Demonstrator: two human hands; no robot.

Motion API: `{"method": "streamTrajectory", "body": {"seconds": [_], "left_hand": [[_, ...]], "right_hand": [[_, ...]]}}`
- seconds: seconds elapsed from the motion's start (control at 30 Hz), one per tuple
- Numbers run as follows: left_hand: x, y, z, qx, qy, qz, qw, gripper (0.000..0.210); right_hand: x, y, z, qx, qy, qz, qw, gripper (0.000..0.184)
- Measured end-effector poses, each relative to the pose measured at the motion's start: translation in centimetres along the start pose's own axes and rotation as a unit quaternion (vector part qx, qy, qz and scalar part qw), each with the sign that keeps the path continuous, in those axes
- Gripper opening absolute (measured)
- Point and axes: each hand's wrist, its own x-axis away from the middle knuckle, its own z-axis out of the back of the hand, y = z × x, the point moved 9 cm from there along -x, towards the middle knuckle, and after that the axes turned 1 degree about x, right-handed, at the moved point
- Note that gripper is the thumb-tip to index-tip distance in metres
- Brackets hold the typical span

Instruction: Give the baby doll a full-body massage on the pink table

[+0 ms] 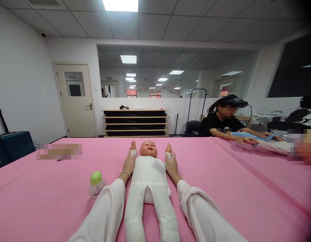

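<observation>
A baby doll point(149, 171) with a white cloth body lies on its back on the pink table cover, head away from me and legs towards me. Both of its arms are raised beside its head. My left hand point(129, 164), with a beaded bracelet at the wrist, is wrapped round the doll's arm on the left. Round the arm on the right closes my right hand point(172, 167). The doll's small hands stick out above my fingers. Left of my left forearm stands a bottle point(96, 185) with a green cap.
The pink table cover point(216, 188) spreads wide on both sides. A blurred patch hides an item point(59, 152) at the far left. At the right, a person point(227, 121) in a headset handles blue cloth point(253, 135). A low shelf point(136, 122) stands behind the table.
</observation>
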Motion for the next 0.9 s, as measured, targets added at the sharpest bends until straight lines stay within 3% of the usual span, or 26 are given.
{"method": "streamTrajectory", "body": {"seconds": [0.1,0.27,0.63,0.77,0.9], "left_hand": [[-0.6,0.2,-0.4,-0.022,-0.01,0.002,1.0,0.052],[-1.1,-0.5,-1.0,-0.096,-0.03,0.07,0.992,0.048],[-1.8,-1.4,-1.2,-0.141,-0.04,0.087,0.985,0.044],[-1.2,-1.2,-0.6,-0.12,-0.029,0.082,0.989,0.048],[-0.2,-0.5,0.5,-0.08,0.009,0.06,0.995,0.053]], "right_hand": [[-0.4,0.3,-0.3,-0.008,-0.003,0.006,1.0,0.06],[-0.8,1.3,-1.1,0.018,-0.039,-0.007,0.999,0.055],[-1.0,1.1,-2.3,0.085,-0.108,-0.026,0.99,0.045],[-0.7,0.5,-1.5,0.036,-0.079,-0.016,0.996,0.048],[0.4,-0.8,-0.1,0.006,-0.028,0.027,0.999,0.066]]}}
